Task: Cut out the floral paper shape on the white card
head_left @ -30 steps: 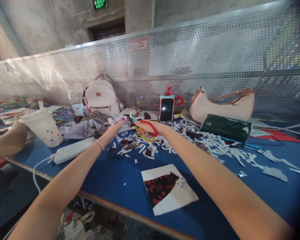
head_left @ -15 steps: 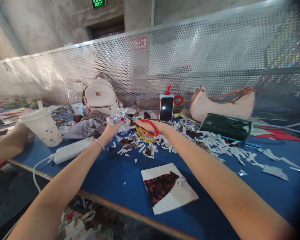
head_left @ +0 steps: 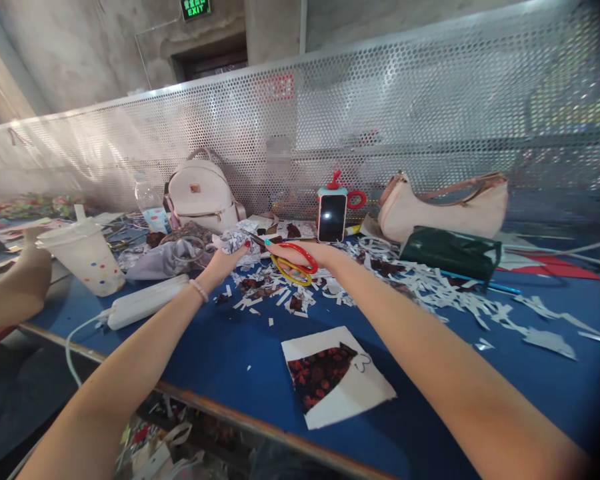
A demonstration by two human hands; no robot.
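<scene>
paper: crumpled printed white paper piece (head_left: pixel 237 241) at far side of blue counter (head_left: pixel 220 347), pinched in my left hand (head_left: pixel 225 261)
scissors: red/yellow-handled scissors (head_left: pixel 293 259) gripped in my right hand (head_left: pixel 300 253), tips at paper edge
step: prob. lining up a cut
next: needs paper taut, blades square
around: white paper scraps (head_left: pixel 430 287), phone (head_left: pixel 332 218) behind

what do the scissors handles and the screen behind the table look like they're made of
The scissors in the right hand have glossy red and yellow loops, likely plastic, judging by the saturated colour and shine. The screen looks like perforated sheet metal: silver sheen and regular rows of round holes.
</scene>
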